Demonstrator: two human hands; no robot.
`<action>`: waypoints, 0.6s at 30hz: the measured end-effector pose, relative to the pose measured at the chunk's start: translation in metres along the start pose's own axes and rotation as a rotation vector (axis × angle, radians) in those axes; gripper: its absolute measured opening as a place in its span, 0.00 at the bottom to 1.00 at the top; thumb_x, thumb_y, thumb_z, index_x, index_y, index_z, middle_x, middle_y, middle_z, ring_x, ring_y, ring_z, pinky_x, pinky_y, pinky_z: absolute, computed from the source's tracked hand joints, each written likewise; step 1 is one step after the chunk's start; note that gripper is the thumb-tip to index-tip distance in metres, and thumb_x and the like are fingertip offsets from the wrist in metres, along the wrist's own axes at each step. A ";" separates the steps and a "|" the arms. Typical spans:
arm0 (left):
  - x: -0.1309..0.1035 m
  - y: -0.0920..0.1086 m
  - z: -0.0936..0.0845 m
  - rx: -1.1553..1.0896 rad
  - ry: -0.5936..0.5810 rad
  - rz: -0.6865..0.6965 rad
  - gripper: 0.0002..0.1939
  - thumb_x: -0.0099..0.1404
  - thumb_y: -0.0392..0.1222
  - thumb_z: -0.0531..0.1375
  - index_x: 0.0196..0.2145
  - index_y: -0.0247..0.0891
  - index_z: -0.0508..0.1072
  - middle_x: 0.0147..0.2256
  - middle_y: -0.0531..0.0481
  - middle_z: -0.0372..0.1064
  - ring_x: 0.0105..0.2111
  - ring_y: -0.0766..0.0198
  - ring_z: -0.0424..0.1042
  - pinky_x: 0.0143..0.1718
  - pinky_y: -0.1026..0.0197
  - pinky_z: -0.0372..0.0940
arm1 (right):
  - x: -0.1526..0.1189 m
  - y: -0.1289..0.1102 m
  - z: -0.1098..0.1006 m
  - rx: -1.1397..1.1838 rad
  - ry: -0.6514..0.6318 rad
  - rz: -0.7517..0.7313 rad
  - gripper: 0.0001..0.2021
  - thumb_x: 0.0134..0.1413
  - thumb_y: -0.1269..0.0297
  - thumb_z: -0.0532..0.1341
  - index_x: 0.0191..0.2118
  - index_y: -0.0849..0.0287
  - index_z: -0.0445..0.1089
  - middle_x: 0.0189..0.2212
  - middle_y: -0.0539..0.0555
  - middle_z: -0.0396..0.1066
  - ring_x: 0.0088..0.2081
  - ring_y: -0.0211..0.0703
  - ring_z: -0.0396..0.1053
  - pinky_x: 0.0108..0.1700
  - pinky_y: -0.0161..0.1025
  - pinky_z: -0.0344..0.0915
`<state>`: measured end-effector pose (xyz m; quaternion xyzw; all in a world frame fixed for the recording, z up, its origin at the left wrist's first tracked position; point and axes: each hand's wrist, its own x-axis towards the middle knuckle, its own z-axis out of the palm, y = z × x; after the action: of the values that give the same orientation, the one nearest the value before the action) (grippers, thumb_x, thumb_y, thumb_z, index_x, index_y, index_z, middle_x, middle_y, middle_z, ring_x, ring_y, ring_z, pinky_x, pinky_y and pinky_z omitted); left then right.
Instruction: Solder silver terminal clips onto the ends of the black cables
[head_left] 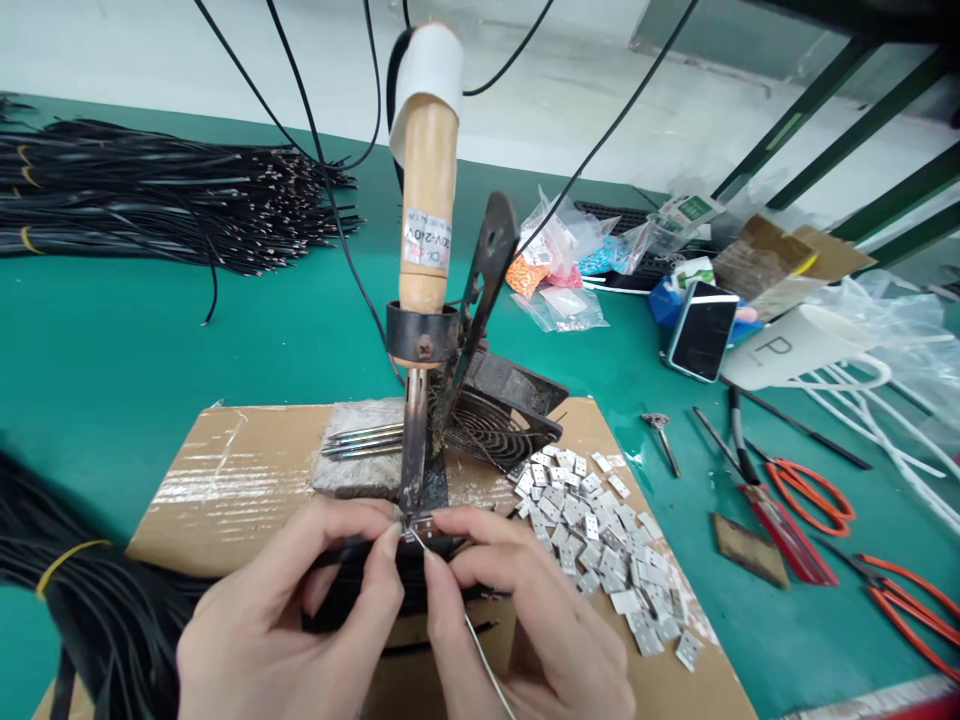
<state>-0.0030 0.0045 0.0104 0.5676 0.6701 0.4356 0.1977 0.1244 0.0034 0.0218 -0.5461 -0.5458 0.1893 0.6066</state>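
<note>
An upright soldering iron [428, 200] with a wooden handle is clamped in a black metal stand [489, 250], its tip pointing down. Right below the tip, the thumb and index finger of my left hand [300, 600] are pinched together; what they hold is mostly hidden, though a small metallic piece shows at the fingertips. My right hand [525, 610] grips a thin, silvery solder wire [480, 648], whose upper end reaches the spot under the tip. Black cables [409, 590] lie behind and beneath my fingers.
Small silver metal plates [600, 530] are heaped on the cardboard [225, 460]. A black fan [487, 420] stands behind the iron. Bundled black cables [150, 200] lie left. On the right are orange-handled scissors [810, 495], a phone [703, 330] and a white mug [802, 345].
</note>
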 end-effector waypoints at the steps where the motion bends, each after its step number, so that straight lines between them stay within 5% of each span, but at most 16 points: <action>1: 0.000 0.000 0.000 0.011 -0.001 0.003 0.07 0.70 0.49 0.64 0.35 0.46 0.80 0.34 0.52 0.83 0.35 0.60 0.84 0.34 0.65 0.79 | 0.000 0.000 0.000 0.003 -0.002 0.006 0.11 0.59 0.78 0.66 0.33 0.52 0.74 0.38 0.46 0.84 0.36 0.37 0.83 0.41 0.32 0.79; 8: 0.002 0.001 0.000 0.122 -0.033 0.060 0.07 0.72 0.49 0.62 0.35 0.49 0.77 0.30 0.59 0.81 0.25 0.69 0.79 0.22 0.73 0.69 | -0.001 0.007 -0.001 0.029 -0.039 0.025 0.10 0.58 0.76 0.66 0.33 0.52 0.74 0.38 0.47 0.84 0.36 0.38 0.84 0.41 0.33 0.80; 18: 0.000 -0.004 0.000 -0.067 -0.017 -0.049 0.05 0.66 0.47 0.66 0.33 0.46 0.80 0.32 0.55 0.83 0.29 0.64 0.84 0.27 0.73 0.75 | 0.001 0.006 -0.005 0.035 -0.033 0.065 0.08 0.62 0.74 0.65 0.34 0.52 0.73 0.38 0.45 0.83 0.37 0.35 0.82 0.42 0.30 0.77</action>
<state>-0.0057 0.0044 0.0074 0.5479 0.6670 0.4480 0.2327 0.1316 0.0043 0.0180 -0.5499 -0.5342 0.2274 0.6005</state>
